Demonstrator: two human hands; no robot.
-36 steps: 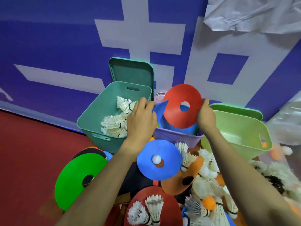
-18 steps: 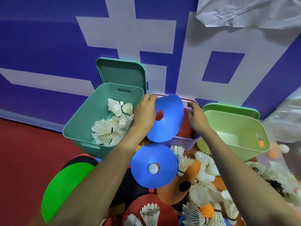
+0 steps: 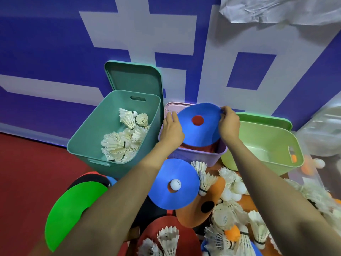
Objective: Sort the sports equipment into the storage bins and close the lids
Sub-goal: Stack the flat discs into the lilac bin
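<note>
A blue disc cone [image 3: 201,130] lies tilted over the purple bin [image 3: 193,156], on top of a red disc that shows through its centre hole. My right hand [image 3: 228,124] pinches the blue cone's far right rim. My left hand [image 3: 172,130] rests at its left edge, fingers curled against the rim. The teal bin [image 3: 88,137] on the left holds several white shuttlecocks [image 3: 125,139]. The light green bin [image 3: 267,145] on the right has an orange ball [image 3: 293,158] by its side handle.
Below the bins lies a pile: another blue disc [image 3: 173,183] with a white ball [image 3: 175,184] in its hole, a green disc [image 3: 72,211], an orange disc [image 3: 204,206], a red paddle [image 3: 166,235], shuttlecocks and balls. The teal lid [image 3: 134,80] and green lid [image 3: 265,120] lean on the blue wall.
The red disc went down into the purple bin. The blue cone then moved from my left hand's grip onto the bin, and my right hand now holds its far rim.
</note>
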